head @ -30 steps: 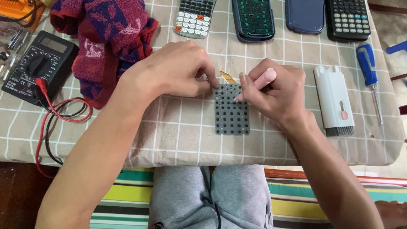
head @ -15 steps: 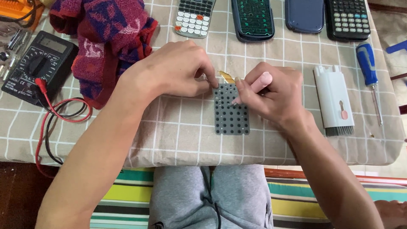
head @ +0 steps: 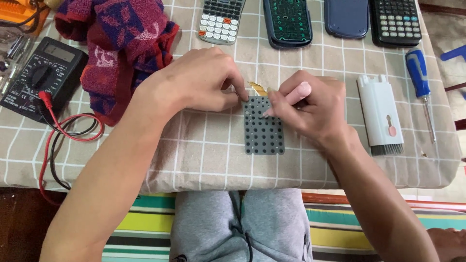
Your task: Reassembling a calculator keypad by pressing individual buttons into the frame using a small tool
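Head camera is looking down on a checked cloth (head: 208,155) spread over a small table, where both hands are working at the top edge of a grey rubber pad (head: 263,127) full of round holes. The left hand (head: 201,82) is pinching the pad's upper left corner between thumb and fingertips, narrow and tight, right beside a small gold strip (head: 257,88) poking out above the pad. The right hand (head: 306,106) is closing its fingers on the upper right corner, thumb lying flat across the top. Compared with a second ago, almost nothing is shifting: the pad is lying in the same spot at the middle of the cloth, and both hands are holding the same pinch, so the work at that edge is looking slow and careful rather than finished. Around them are lying a black meter (head: 41,77) with red and black leads, a red and blue towel (head: 121,43), four calculators along the far edge, a white brush tool (head: 381,116) and a blue screwdriver (head: 421,87).
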